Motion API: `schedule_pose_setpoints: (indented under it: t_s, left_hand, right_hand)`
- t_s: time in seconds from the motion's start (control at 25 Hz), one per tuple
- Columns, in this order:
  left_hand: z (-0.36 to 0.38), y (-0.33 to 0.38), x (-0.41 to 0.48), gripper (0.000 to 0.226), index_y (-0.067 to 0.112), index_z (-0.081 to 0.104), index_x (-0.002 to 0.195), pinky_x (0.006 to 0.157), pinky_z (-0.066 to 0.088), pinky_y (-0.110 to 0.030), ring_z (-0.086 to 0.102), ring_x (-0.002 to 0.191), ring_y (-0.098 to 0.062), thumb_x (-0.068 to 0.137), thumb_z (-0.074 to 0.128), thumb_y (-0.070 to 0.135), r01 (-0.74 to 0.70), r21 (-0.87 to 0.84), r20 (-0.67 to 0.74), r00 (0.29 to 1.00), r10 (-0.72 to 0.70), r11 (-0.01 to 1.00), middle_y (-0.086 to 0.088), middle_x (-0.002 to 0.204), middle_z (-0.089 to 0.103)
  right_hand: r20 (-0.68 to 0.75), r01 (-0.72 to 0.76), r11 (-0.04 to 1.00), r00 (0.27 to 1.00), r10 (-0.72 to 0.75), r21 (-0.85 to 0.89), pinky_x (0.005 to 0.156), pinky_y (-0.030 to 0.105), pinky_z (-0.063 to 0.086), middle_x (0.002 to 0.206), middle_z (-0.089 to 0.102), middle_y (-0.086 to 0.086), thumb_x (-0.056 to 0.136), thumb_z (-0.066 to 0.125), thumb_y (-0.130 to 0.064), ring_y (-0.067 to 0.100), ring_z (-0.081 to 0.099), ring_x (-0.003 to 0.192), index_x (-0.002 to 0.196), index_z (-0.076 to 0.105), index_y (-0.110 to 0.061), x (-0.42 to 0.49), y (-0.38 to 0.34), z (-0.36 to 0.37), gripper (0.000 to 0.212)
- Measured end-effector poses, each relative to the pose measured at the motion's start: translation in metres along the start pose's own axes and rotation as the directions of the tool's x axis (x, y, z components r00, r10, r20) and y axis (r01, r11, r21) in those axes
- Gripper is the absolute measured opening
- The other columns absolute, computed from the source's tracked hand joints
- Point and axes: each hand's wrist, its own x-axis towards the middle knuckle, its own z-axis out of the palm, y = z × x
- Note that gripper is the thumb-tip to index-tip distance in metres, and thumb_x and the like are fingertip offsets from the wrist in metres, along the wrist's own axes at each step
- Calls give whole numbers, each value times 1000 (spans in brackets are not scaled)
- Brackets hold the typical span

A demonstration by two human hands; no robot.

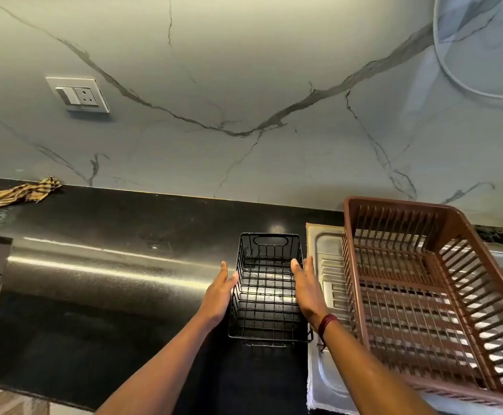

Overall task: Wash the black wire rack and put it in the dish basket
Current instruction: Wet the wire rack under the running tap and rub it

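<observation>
Pressing hands: my left hand point(219, 290) and right hand point(305, 287), fingers straight, flank the black rectangular wire rack point(266, 298).
Rack: lower centre, on the dark polished countertop point(124, 295).
Risk: I fear flat palms let it slip when lifting.

My right hand point(307, 290) is covering part of the black wire rack's point(266, 295) wall under my fingers. I am not making out whether those fingers, or the ones of my left hand point(219, 295) on the opposite side, are touching the wire. Just right of my right fingers, the dish basket point(352, 265) is hiding most of the steel drainboard point(329, 265) and is running off the right and bottom edges of view. Far above my fingers, a white ring point(453, 70) is being cut off at the corner.
</observation>
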Motion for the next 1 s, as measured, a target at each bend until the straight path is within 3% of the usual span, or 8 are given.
schedule_pose_setpoints:
  t_s: [0.16, 0.32, 0.44, 0.52, 0.68, 0.8, 0.88, 1.0]
  left_hand:
    - [8, 7, -7, 53, 7, 30, 155, 123, 20, -38, 27, 151, -25, 110, 30, 33, 78, -221, 23, 997, -75, 972, -13, 162, 30]
    - [12, 28, -23, 54, 1, 54, 134, 116, 32, -53, 42, 136, -46, 110, 26, 40, 164, -362, 67, 987, -150, 918, -31, 140, 51]
    - [9, 45, -32, 45, 17, 57, 128, 91, 55, -30, 70, 106, -20, 110, 22, 40, 150, -394, 73, 989, -132, 907, -7, 110, 76]
    - [3, 48, -37, 49, 21, 50, 139, 96, 47, -26, 59, 110, -4, 109, 20, 45, 135, -386, 65, 991, -119, 913, 15, 114, 63]
    - [-9, 44, -43, 66, 34, 38, 152, 120, 26, -52, 39, 141, -16, 99, 21, 69, 67, -406, 41, 998, -55, 911, 5, 159, 36]
    - [-16, 52, -51, 80, 37, 38, 153, 106, 43, -49, 44, 138, -26, 87, 20, 79, 47, -407, 17, 999, -44, 912, -3, 155, 41]
    - [-15, 58, -55, 79, 39, 41, 151, 106, 41, -47, 44, 141, -28, 85, 22, 80, 1, -412, 47, 999, 21, 911, -7, 155, 42]
    - [-8, 71, -59, 71, 42, 54, 140, 85, 45, -35, 57, 114, -18, 84, 35, 80, -59, -453, 67, 993, 100, 890, -9, 139, 59]
  right_hand:
    - [57, -146, 951, 989, 136, 273, 119, 42, 13, 160, 15, -4, 90, 32, -65, 16, 16, 146, 152, 16, -26, 3, 3, -5, 75]
    - [96, -172, 928, 984, 148, 330, 118, 44, 10, 160, 13, -4, 96, 26, -60, 18, 12, 147, 151, 16, -29, -5, 0, -3, 64]
    - [101, -197, 910, 980, 172, 366, 118, 46, 9, 160, 12, -3, 91, 29, -66, 21, 12, 147, 151, 16, -30, -11, -3, -1, 71]
    - [87, -194, 907, 981, 174, 374, 117, 47, 10, 160, 12, -2, 88, 29, -69, 21, 13, 147, 151, 15, -31, -18, -4, 1, 75]
    - [66, -112, 912, 993, 94, 393, 118, 48, 8, 161, 10, -4, 87, 29, -71, 19, 12, 147, 151, 16, -32, -33, -19, 1, 76]
    - [51, -50, 920, 998, 33, 388, 117, 48, 6, 161, 9, -5, 90, 27, -68, 17, 10, 147, 151, 14, -32, -49, -40, -4, 72]
    - [1, 29, 922, 999, -32, 387, 117, 47, 7, 160, 8, -7, 90, 27, -70, 14, 10, 146, 151, 14, -33, -60, -49, -13, 72]
    - [-72, 116, 918, 993, -96, 380, 116, 42, 7, 159, 10, -10, 94, 22, -64, 8, 12, 145, 150, 15, -32, -79, -59, -32, 65]
